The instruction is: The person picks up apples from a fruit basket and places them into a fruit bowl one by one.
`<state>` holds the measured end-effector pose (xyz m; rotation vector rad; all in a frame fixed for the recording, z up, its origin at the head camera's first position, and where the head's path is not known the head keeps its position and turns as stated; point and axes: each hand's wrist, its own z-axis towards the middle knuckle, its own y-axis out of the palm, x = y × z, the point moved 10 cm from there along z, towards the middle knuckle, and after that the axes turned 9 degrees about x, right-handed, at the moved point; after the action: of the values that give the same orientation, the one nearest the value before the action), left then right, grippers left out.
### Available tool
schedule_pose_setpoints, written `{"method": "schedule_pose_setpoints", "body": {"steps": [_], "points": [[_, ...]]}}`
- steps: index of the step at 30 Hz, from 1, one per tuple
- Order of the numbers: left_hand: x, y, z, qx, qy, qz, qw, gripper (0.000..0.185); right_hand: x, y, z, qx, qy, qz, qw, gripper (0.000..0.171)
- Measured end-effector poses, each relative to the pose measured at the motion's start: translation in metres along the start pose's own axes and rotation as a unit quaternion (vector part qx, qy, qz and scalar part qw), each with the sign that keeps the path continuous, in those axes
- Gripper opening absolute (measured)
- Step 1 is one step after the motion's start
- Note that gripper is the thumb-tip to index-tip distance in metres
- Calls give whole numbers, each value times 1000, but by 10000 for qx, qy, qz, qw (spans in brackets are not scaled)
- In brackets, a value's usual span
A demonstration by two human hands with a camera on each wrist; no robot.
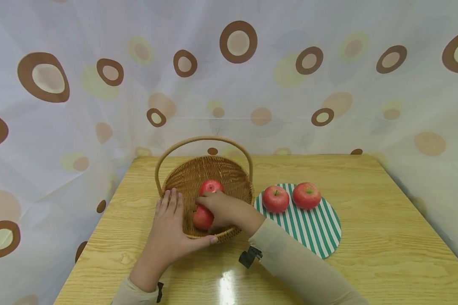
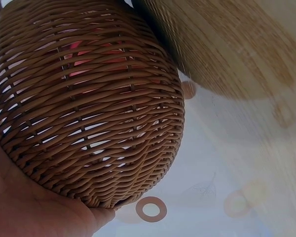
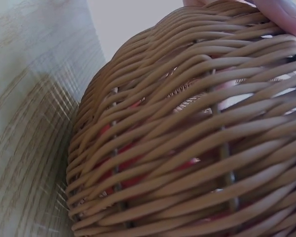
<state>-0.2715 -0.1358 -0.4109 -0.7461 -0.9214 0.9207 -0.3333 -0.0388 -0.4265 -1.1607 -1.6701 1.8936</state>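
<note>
A brown wicker basket with a tall arched handle stands on the table. My left hand rests on its near left rim, fingers straight and thumb spread along the front edge. Inside the basket, my right hand grips a red apple, its fingers curled over the top. Another red apple lies just behind that one. Red shows through the weave in the left wrist view. In the right wrist view the basket's side hides most of the right hand.
Right of the basket, two red apples sit on a round green-and-white striped mat. The wooden table is enclosed at the back and sides by a pale curtain with brown ring patterns.
</note>
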Motion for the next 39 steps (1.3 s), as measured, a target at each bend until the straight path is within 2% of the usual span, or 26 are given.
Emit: {"method": "schedule_pose_setpoints", "body": {"steps": [11,21,28,39], "points": [[1,0,0,-36,41,102,9999,146,2,4,1,-49,83,178,9998,87],[0,0,-1,12,45,42,10000,145,-2,2,-1,17,-116,283,9995,89],[2,-1,-1,62,115,112,9999,146,-3,2,-2,33,-185,283,9994,85],[2,0,-1,15,118,66,9999,148,-5,-4,-5,475,-230,44,9986,81]]}}
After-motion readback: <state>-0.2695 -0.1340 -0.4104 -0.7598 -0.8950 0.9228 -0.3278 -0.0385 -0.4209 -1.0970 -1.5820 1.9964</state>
